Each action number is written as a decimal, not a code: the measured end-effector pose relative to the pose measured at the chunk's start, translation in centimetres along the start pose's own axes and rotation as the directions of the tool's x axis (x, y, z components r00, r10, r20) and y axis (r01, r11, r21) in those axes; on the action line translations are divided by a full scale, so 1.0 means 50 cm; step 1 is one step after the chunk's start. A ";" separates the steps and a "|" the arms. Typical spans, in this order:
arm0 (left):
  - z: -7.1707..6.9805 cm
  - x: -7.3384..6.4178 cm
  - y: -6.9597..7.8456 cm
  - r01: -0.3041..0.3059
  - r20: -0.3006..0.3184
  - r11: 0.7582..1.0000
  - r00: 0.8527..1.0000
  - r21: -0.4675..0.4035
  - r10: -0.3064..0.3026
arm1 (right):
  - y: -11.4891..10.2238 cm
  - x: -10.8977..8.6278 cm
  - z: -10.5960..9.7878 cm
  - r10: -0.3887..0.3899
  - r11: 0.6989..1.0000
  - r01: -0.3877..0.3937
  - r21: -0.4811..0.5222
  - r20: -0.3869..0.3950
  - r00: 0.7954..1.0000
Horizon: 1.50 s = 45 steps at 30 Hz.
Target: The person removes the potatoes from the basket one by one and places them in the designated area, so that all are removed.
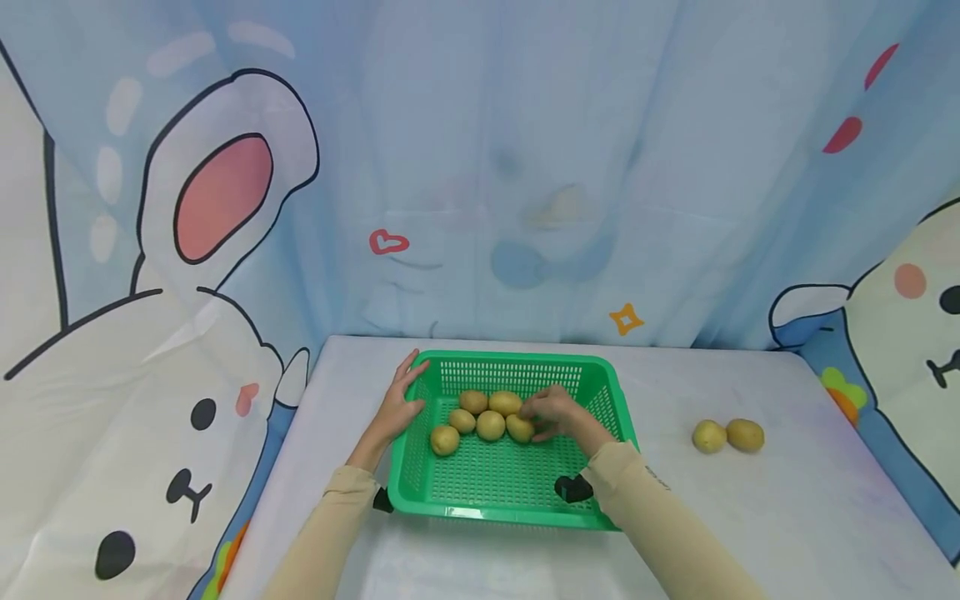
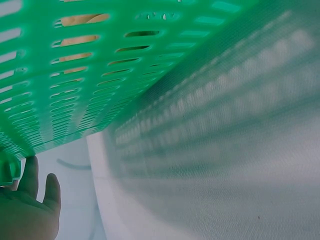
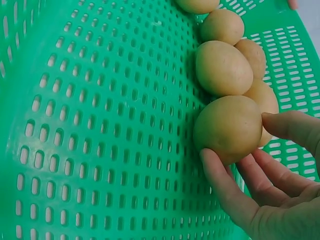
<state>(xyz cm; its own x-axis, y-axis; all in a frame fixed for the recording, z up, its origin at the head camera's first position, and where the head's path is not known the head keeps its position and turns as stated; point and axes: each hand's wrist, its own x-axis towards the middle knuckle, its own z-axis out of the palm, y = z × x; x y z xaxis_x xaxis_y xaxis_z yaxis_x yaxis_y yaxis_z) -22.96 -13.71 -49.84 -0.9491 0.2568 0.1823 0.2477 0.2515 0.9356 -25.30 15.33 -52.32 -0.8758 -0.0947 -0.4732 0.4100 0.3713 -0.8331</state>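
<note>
A green perforated plastic basket point(image 1: 495, 512) holds several potatoes point(image 1: 491, 426) grouped toward its back and left. Inside it, my right hand point(image 1: 555, 410) grips the rightmost front potato point(image 3: 229, 129), with thumb and fingers set around its sides in the right wrist view. That potato sits against its neighbours on the basket floor. At the basket's left rim, my left hand point(image 1: 393, 408) rests with its fingers extended and spread. The left wrist view shows those fingertips right at the basket's outer corner.
Two more potatoes point(image 1: 727, 436) lie side by side on the white tabletop point(image 1: 817, 500), right of the basket. Behind the table hangs a blue cartoon-printed curtain point(image 1: 480, 167). A black wrist camera point(image 1: 573, 488) hangs under the right forearm, over the basket.
</note>
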 end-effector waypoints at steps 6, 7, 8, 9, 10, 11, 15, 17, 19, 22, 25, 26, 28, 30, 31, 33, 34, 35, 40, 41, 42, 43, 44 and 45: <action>0.005 0.002 0.000 -0.005 0.002 1.000 1.000 0.006 0.005 | 0.002 -0.007 -0.012 0.024 0.999 -0.024 0.029 0.001 1.000; 0.006 0.003 -0.003 -0.008 -0.001 1.000 1.000 0.007 0.008 | 0.001 -0.009 -0.014 0.025 0.999 -0.025 0.034 -0.001 1.000; 0.008 0.005 -0.009 -0.012 -0.004 1.000 1.000 0.005 0.012 | 0.000 -0.011 -0.017 0.025 0.999 -0.025 0.037 -0.003 1.000; 0.009 0.008 -0.018 -0.015 -0.008 1.000 1.000 0.004 0.015 | -0.001 -0.012 -0.020 0.025 0.999 -0.025 0.044 -0.006 1.000; 0.011 0.012 -0.027 -0.017 -0.012 1.000 1.000 0.007 0.017 | -0.002 -0.014 -0.024 0.025 0.998 -0.025 0.049 -0.007 1.000; 0.012 0.015 -0.038 -0.019 -0.016 1.000 1.000 0.012 0.019 | -0.004 -0.016 -0.028 0.023 0.998 -0.023 0.051 -0.005 1.000; 0.015 0.025 -0.077 -0.012 -0.020 1.000 1.000 0.028 0.013 | -0.014 -0.024 -0.046 0.019 0.996 -0.020 0.088 0.008 1.000; 0.015 0.026 -0.083 -0.016 -0.018 1.000 1.000 0.026 0.016 | -0.020 -0.027 -0.057 0.014 0.994 -0.015 0.108 0.012 1.000; 0.012 0.020 -0.064 -0.014 -0.009 1.000 1.000 0.009 0.015 | -0.029 -0.030 -0.069 0.007 0.991 -0.009 0.136 0.017 1.000; 0.008 0.010 -0.029 -0.002 0.006 1.000 1.000 0.010 0.002 | -0.045 -0.035 -0.090 -0.006 0.987 0.003 0.163 0.016 1.000; 0.004 0.002 -0.004 0.013 0.014 1.000 1.000 0.021 -0.014 | -0.064 -0.044 -0.111 -0.020 0.984 0.016 0.180 0.020 1.000; 0.003 0.001 -0.003 0.015 0.013 1.000 1.000 0.025 -0.015 | -0.071 -0.047 -0.119 -0.032 0.984 0.027 0.178 0.023 0.999; 0.002 0.000 -0.002 0.014 0.013 1.000 1.000 0.024 -0.015 | -0.084 -0.055 -0.133 -0.046 0.982 0.040 0.183 0.029 0.999; 0.001 -0.001 -0.002 0.013 0.015 1.000 1.000 0.022 -0.014 | -0.095 -0.064 -0.148 -0.055 0.981 0.048 0.186 0.031 0.998; 0.001 -0.001 -0.002 0.011 0.016 1.000 1.000 0.022 -0.012 | -0.100 -0.067 -0.156 -0.058 0.981 0.052 0.189 0.030 0.998; 0.000 -0.001 -0.003 0.010 0.021 1.000 1.000 0.020 -0.010 | -0.107 -0.074 -0.173 -0.066 0.979 0.059 0.193 0.033 0.997; 0.000 -0.002 -0.003 0.009 0.022 1.000 1.000 0.021 -0.009 | -0.109 -0.078 -0.183 -0.070 0.978 0.062 0.198 0.035 0.997; 0.000 -0.002 -0.004 0.008 0.023 1.000 1.000 0.021 -0.008 | -0.111 -0.081 -0.193 -0.067 0.977 0.060 0.206 0.029 0.997; 0.000 -0.004 -0.005 0.008 0.021 1.000 1.000 0.024 -0.009 | -0.108 -0.095 -0.249 -0.076 0.973 0.071 0.221 0.010 0.997; 0.000 -0.003 -0.006 0.009 0.022 1.000 1.000 0.024 -0.009 | -0.105 -0.099 -0.260 -0.077 0.971 0.075 0.226 0.001 0.997; 0.001 -0.002 -0.007 0.009 0.022 1.000 1.000 0.024 -0.010 | -0.102 -0.102 -0.272 -0.083 0.970 0.082 0.228 -0.006 0.997; 0.001 -0.002 -0.009 0.010 0.024 1.000 1.000 0.021 -0.010 | -0.098 -0.106 -0.283 -0.088 0.968 0.089 0.233 -0.015 0.996; 0.002 0.000 -0.011 0.011 0.027 1.000 1.000 0.019 -0.011 | -0.094 -0.110 -0.293 -0.090 0.967 0.093 0.238 -0.024 0.996; 0.003 0.002 -0.018 0.010 0.028 1.000 1.000 0.016 -0.010 | -0.089 -0.114 -0.304 -0.090 0.965 0.095 0.245 -0.033 0.995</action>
<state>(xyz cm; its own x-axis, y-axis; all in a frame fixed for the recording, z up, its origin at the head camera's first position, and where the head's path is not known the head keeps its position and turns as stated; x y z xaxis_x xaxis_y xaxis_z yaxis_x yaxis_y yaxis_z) -23.27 -13.79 -50.70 -0.9459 0.2798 0.1640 0.2412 0.2686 0.9326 -25.98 28.27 -41.56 -0.9171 -0.0975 -0.3866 0.3744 0.1225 -0.9191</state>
